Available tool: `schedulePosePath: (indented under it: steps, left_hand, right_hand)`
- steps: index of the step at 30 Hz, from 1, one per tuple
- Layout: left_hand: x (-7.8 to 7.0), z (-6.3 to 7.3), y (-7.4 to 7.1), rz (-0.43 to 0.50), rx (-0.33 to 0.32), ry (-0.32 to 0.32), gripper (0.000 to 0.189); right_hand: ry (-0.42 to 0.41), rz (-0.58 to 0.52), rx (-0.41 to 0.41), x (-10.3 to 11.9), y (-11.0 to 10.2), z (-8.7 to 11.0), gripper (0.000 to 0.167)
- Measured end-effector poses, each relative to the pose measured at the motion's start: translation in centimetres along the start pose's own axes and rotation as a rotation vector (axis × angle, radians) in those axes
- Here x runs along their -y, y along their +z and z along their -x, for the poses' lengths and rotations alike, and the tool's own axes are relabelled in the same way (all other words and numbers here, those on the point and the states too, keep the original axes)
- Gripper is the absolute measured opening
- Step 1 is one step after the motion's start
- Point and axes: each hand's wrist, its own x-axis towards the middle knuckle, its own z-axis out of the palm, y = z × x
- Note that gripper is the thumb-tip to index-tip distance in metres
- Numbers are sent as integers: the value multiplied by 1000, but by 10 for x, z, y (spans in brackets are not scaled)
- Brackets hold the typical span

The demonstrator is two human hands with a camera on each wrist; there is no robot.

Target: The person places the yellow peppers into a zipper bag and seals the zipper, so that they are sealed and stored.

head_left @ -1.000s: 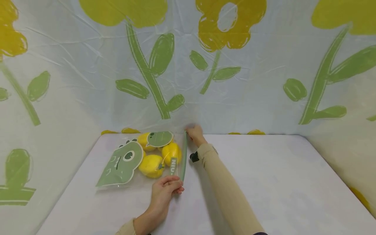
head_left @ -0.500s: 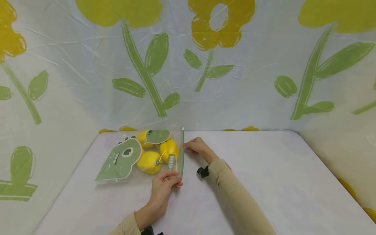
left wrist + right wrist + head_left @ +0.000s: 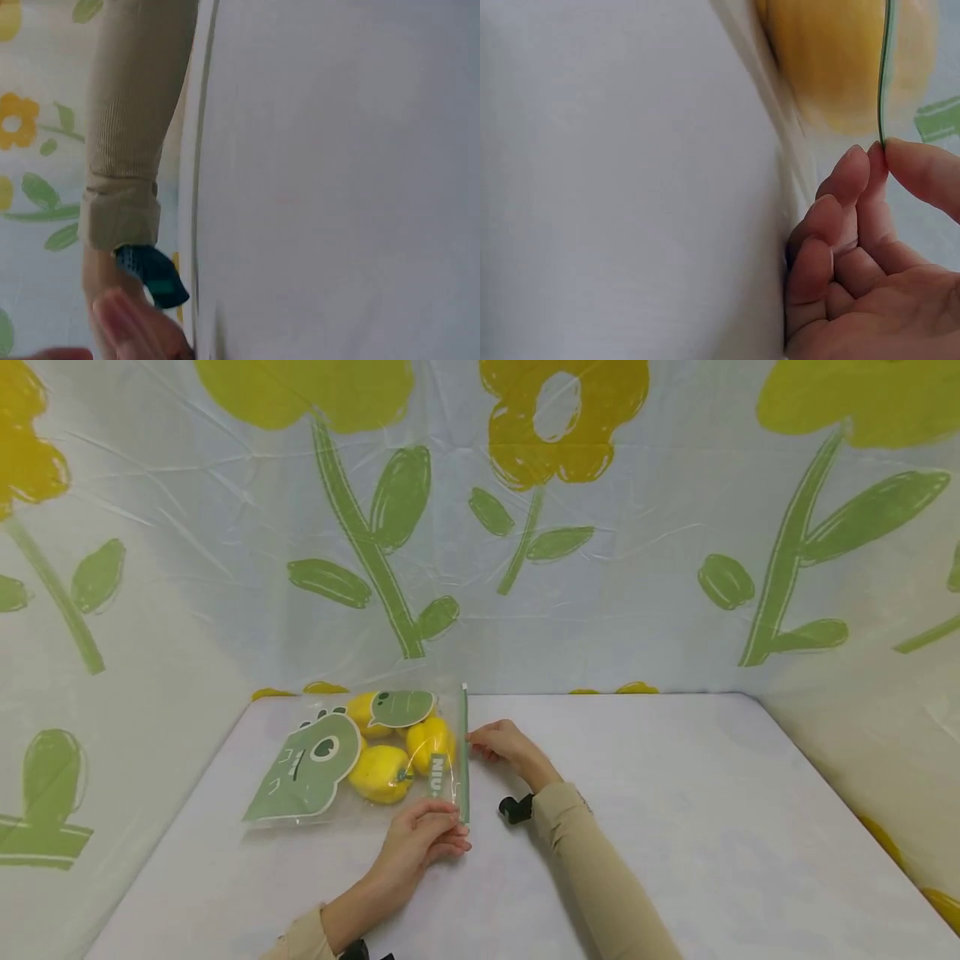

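Observation:
A clear zip bag (image 3: 300, 777) with a green monster print lies at the left of the table in the head view. Several yellow bell peppers (image 3: 381, 774) are inside it. A green zip strip (image 3: 463, 785) runs along its right edge. My left hand (image 3: 416, 847) holds the bag's near right corner, thumb on top. Partway up that edge, my right hand (image 3: 513, 747) pinches the strip between thumb and index finger. The right wrist view shows this pinch closely, with the green strip (image 3: 885, 75) rising from the fingertips and a blurred yellow pepper (image 3: 825, 60) behind.
The white tabletop (image 3: 675, 827) extends to the right of the bag. A flower-printed cloth (image 3: 637, 610) hangs behind and at both sides. Small black wrist cameras (image 3: 515, 810) sit at the wrists.
My right hand has slid along the strip from its far corner toward me, the last half second only slightly. The left hand stays at the near corner, its fingers now slightly more spread.

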Motion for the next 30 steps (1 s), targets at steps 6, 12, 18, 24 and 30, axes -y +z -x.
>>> schedulePosePath:
  steps: [6,12,18,24,30]
  left_hand:
    - [-49,20,-56,-433,251,104,32]
    - [-119,17,-145,-790,-94,423,27]
    - [-137,3,-232,-1023,-271,151,52]
    - [-120,-10,-266,-794,-119,-93,57]
    - [-108,-22,-263,-661,-24,-64,22]
  right_hand:
    - [-19,-16,47,-2,4,1,22]
    - [-51,-30,69,-4,3,3,20]
    - [-49,-52,102,-6,1,1,19]
    - [-41,-49,108,-6,2,2,16]
    - [-64,-60,79,-7,4,1,15]
